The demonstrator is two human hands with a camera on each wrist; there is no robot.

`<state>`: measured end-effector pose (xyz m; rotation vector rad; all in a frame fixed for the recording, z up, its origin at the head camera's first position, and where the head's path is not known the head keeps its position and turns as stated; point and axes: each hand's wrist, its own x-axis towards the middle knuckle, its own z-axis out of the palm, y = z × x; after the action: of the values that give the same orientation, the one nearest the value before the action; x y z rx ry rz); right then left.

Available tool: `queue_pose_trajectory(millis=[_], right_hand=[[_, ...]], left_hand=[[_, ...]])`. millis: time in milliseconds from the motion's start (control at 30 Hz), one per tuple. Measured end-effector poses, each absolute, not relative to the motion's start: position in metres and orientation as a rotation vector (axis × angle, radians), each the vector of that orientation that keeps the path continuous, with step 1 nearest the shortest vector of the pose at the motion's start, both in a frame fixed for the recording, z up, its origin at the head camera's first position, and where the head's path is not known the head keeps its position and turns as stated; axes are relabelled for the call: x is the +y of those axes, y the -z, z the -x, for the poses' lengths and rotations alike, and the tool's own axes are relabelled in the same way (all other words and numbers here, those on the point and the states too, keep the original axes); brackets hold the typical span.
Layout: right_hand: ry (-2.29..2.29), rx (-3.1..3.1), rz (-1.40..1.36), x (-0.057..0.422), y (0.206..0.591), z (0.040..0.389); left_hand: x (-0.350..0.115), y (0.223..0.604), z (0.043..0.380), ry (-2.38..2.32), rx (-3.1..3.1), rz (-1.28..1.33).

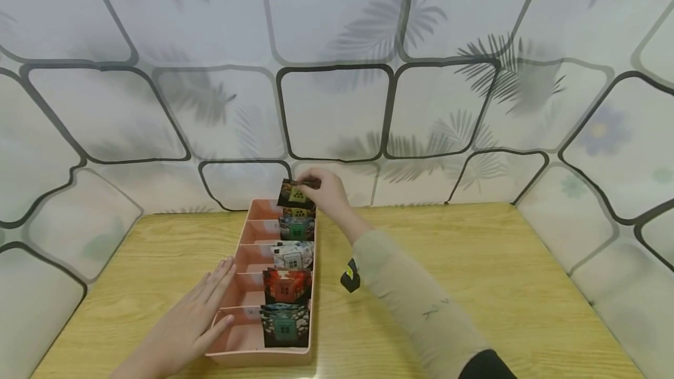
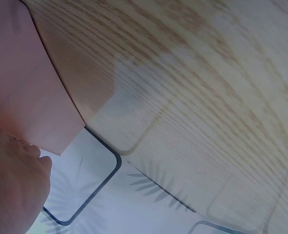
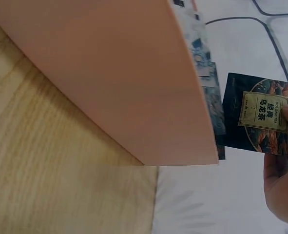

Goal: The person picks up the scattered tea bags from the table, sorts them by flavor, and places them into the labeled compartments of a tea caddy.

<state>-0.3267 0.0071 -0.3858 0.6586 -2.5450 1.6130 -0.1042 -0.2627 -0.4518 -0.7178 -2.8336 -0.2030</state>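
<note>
My right hand [image 1: 327, 192] pinches a dark oolong tea sachet [image 1: 292, 193] between thumb and fingers, above the far end of a pink compartment box [image 1: 263, 358]. The right wrist view shows the front of this sachet [image 3: 263, 114] with its pale yellow label. Flat against the box's left side lies my left hand [image 1: 192, 314], fingers straight and thumb over the near rim. Along the box's right half stand several sachets, one kind per compartment: yellow-labelled, green [image 1: 297, 228], white [image 1: 293, 256], red [image 1: 286, 286] and, nearest, teal-labelled ones [image 1: 285, 326].
The box stands on a wood-grain table [image 1: 474, 285]. A small dark thing with a yellow mark [image 1: 350, 276] lies right of the box, partly behind my sleeve [image 1: 416, 297]. A patterned pale wall covering [image 1: 337, 113] rises behind the table and at both sides.
</note>
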Motion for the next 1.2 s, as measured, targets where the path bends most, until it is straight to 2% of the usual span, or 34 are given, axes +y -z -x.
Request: queue_pose_trajectory(millis=[467, 1200], right_hand=[[-1.561, -2.649, -0.624, 0.001, 0.412, 0.325], [-1.187, -2.804, -0.724, -0.001, 0.422, 0.321]], left_hand=[[-0.264, 0.452, 0.105, 0.219, -2.839, 0.724], [-0.264, 0.451, 0.103, 0.195, -2.81, 0.724]])
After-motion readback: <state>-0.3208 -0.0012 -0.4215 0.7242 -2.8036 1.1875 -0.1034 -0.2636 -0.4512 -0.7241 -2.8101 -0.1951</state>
